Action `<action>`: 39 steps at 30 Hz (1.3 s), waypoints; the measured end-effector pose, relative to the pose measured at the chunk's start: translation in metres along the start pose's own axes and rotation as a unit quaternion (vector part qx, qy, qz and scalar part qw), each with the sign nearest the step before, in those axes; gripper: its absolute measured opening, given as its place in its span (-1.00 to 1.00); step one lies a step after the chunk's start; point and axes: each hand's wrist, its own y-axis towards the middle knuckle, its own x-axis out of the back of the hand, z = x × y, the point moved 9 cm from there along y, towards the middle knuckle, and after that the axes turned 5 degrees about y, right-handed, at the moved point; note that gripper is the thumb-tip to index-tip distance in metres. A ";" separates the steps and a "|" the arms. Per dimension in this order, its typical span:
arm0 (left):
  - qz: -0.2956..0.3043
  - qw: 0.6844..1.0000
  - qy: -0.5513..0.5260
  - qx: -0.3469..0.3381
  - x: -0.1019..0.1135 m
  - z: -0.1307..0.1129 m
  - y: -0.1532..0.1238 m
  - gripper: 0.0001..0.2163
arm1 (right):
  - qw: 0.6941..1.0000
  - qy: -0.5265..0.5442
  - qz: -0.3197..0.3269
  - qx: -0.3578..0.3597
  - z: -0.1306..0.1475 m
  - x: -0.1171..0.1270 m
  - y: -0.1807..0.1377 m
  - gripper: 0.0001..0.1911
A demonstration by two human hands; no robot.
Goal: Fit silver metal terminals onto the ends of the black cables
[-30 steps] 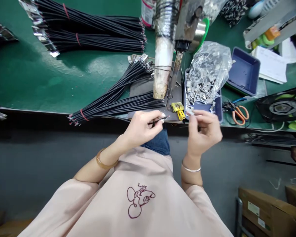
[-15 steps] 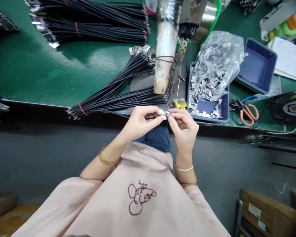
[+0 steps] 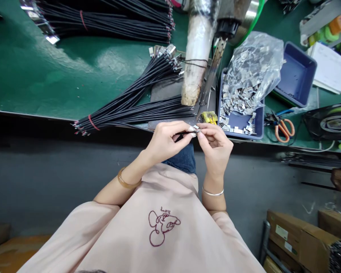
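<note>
Cable sits in the left hand, fingers pinched tight; the right hand pinches 1 connector at the cable's tip.

No text surely legible. Shirt: short dark-red stitched script, unclear. Carton, near right: white labels, print too small.

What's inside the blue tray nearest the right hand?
The tray holds loose metal connectors and a clear plastic bag containing more; whatever lies under the bag is covered and can't be seen.
</note>
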 end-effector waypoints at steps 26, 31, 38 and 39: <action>0.036 0.985 -0.128 0.110 -0.006 0.016 0.001 -0.95 | 0.997 0.070 -0.031 0.022 0.000 0.008 -0.001 -0.89; 0.005 0.998 -0.053 0.026 0.002 0.003 0.003 -0.94 | 0.997 0.079 0.004 -0.011 -0.009 0.005 0.002 -0.88; 0.068 0.998 0.001 -0.001 -0.001 -0.010 0.010 -0.76 | 0.983 -0.068 -0.116 0.126 0.014 0.025 -0.009 -0.97; 0.107 0.993 -0.029 0.031 -0.006 -0.004 0.010 -0.71 | 0.982 -0.074 -0.113 0.133 0.015 0.025 -0.010 -0.95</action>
